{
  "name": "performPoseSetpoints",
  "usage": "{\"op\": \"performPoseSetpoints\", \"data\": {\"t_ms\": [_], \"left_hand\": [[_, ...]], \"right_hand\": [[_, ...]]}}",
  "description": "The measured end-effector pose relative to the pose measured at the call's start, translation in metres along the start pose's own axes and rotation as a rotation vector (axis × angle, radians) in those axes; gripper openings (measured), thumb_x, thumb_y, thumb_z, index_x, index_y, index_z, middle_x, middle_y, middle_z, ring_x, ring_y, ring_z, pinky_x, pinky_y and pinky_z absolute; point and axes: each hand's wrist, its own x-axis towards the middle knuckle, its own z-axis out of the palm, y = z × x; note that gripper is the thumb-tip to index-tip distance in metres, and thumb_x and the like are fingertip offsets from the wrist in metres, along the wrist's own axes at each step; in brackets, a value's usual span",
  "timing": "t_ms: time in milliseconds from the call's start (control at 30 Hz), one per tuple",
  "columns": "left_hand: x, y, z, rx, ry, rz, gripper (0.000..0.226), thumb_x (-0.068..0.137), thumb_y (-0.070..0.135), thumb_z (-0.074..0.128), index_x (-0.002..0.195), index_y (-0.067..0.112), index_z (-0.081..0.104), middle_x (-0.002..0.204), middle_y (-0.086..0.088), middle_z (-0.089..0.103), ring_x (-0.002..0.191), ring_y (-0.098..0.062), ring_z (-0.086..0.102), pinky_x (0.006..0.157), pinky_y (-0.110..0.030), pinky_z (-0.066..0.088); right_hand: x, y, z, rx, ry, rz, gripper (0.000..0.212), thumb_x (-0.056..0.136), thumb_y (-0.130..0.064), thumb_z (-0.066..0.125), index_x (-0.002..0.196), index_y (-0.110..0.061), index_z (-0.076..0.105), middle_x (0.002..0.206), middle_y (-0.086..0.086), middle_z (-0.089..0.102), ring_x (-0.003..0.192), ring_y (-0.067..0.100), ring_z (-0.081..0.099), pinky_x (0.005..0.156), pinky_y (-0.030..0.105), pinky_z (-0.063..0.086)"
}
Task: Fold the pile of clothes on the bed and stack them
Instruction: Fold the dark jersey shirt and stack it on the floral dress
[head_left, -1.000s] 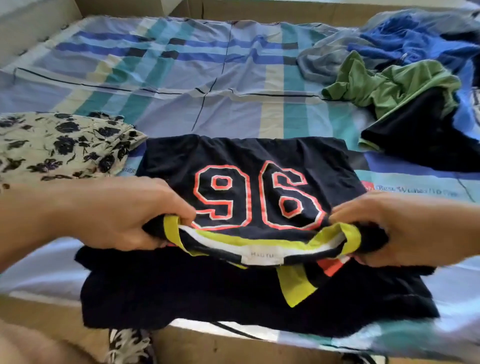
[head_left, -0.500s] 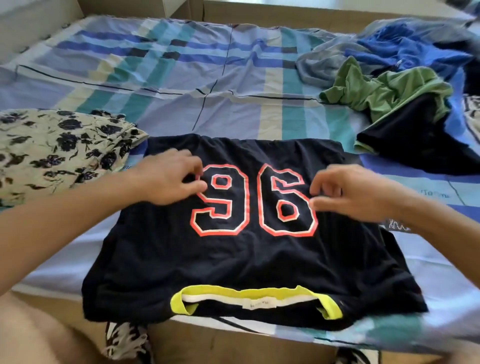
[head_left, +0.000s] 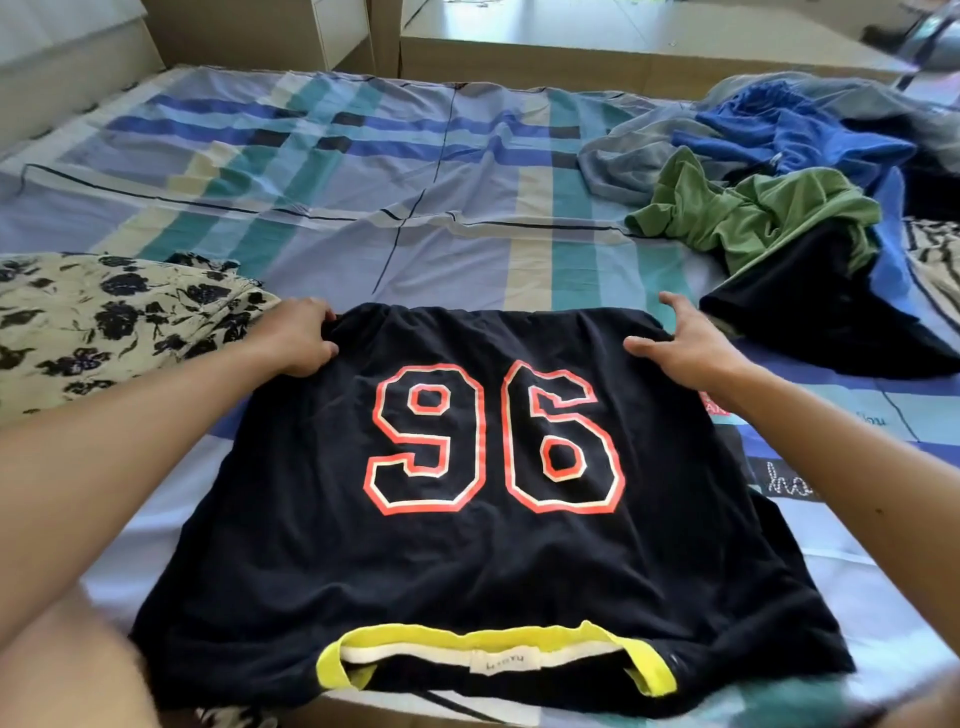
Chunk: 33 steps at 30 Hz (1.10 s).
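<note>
shirt: black, "96" up, flat on the bed, centre-bottom of frame | left hand: fingers curled, gripping its far-left corner | right hand: fingers spread at far-right corner (thumb touching cloth) | pile of clothes: upper right | floral cloth: left edge

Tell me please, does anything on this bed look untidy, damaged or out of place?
Nothing is damaged or spilled. Only the heap of clothes at the right side of the bed is crumpled, not yet folded. The black shirt lies flat, and the flowered cloth beside it looks tidy.
</note>
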Motion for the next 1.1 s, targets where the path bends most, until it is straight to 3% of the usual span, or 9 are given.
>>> {"op": "performPoseSetpoints", "data": {"t_ms": [133,233,333,500,600,667,833,967,1100], "left_hand": [[0.011,0.000,-0.005,-0.038,0.017,0.037,0.028,0.085,0.010,0.072,0.112,0.007,0.071,0.088,-0.010,0.064,0.088,-0.028,0.060,0.078,-0.031,0.044],[0.021,0.006,-0.013,-0.098,0.151,0.055,0.023,0.088,0.007,0.068,0.110,0.007,0.074,0.102,-0.018,0.070,0.097,-0.033,0.064,0.085,-0.033,0.047],[0.037,0.017,-0.023,-0.171,0.323,0.055,0.022,0.090,0.008,0.064,0.109,0.010,0.074,0.105,-0.020,0.071,0.102,-0.039,0.065,0.089,-0.040,0.050],[0.032,0.053,-0.016,0.069,0.464,0.153,0.038,0.086,0.017,0.061,0.123,0.013,0.061,0.123,-0.019,0.052,0.114,-0.043,0.050,0.092,-0.052,0.047],[-0.007,0.090,0.002,0.050,0.362,0.417,0.058,0.087,0.049,0.045,0.132,0.014,0.055,0.131,-0.014,0.051,0.121,-0.037,0.047,0.098,-0.051,0.044],[-0.041,0.115,0.021,0.013,0.215,0.554,0.075,0.086,0.065,0.031,0.142,0.018,0.047,0.146,-0.010,0.044,0.137,-0.031,0.037,0.110,-0.048,0.036],[-0.133,0.149,0.077,0.139,0.020,0.854,0.092,0.088,0.077,0.024,0.160,0.020,0.013,0.168,-0.006,0.001,0.154,-0.025,-0.009,0.122,-0.057,0.008],[-0.177,0.164,0.080,0.091,-0.081,0.969,0.092,0.090,0.075,0.032,0.160,0.025,-0.002,0.166,0.002,-0.019,0.149,-0.019,-0.028,0.120,-0.060,-0.006],[-0.202,0.175,0.069,0.041,-0.192,1.101,0.080,0.094,0.071,0.034,0.159,0.030,0.012,0.167,0.000,-0.015,0.149,-0.015,-0.028,0.118,-0.054,-0.018]], "right_hand": [[0.016,-0.001,-0.006,0.148,-0.061,0.046,0.025,0.084,-0.011,0.076,0.108,-0.013,0.070,0.101,0.013,0.075,0.092,0.030,0.073,0.091,0.047,0.058],[0.030,0.001,-0.019,0.128,0.109,-0.001,0.024,0.072,-0.020,0.080,0.094,-0.019,0.072,0.094,0.009,0.076,0.087,0.027,0.073,0.088,0.047,0.059],[0.035,-0.003,-0.031,0.063,0.299,-0.068,0.023,0.079,-0.019,0.079,0.100,-0.021,0.070,0.098,0.009,0.073,0.092,0.025,0.069,0.086,0.034,0.055],[0.034,-0.004,-0.023,-0.175,0.423,-0.166,0.060,0.084,-0.023,0.075,0.136,-0.016,0.047,0.130,0.017,0.052,0.124,0.035,0.049,0.107,0.043,0.038],[0.018,-0.007,-0.004,-0.406,0.424,-0.361,0.076,0.086,-0.039,0.071,0.148,-0.018,0.034,0.143,0.015,0.037,0.135,0.037,0.035,0.110,0.052,0.033],[0.008,-0.009,0.011,-0.456,0.252,-0.487,0.078,0.090,-0.050,0.063,0.154,-0.023,0.028,0.157,0.009,0.024,0.146,0.032,0.026,0.118,0.051,0.023],[0.002,0.012,0.032,-0.682,-0.134,-0.412,0.076,0.097,-0.067,0.033,0.160,-0.032,0.011,0.168,0.003,-0.011,0.154,0.021,-0.013,0.123,0.051,-0.006],[0.006,0.020,0.020,-0.692,-0.115,-0.340,0.076,0.097,-0.067,0.030,0.161,-0.032,0.007,0.168,0.002,-0.011,0.154,0.020,-0.013,0.123,0.049,-0.008],[0.013,0.026,-0.004,-0.614,-0.022,-0.238,0.082,0.096,-0.062,0.046,0.161,-0.026,0.011,0.168,0.009,-0.004,0.155,0.025,-0.004,0.124,0.050,0.002]]}}
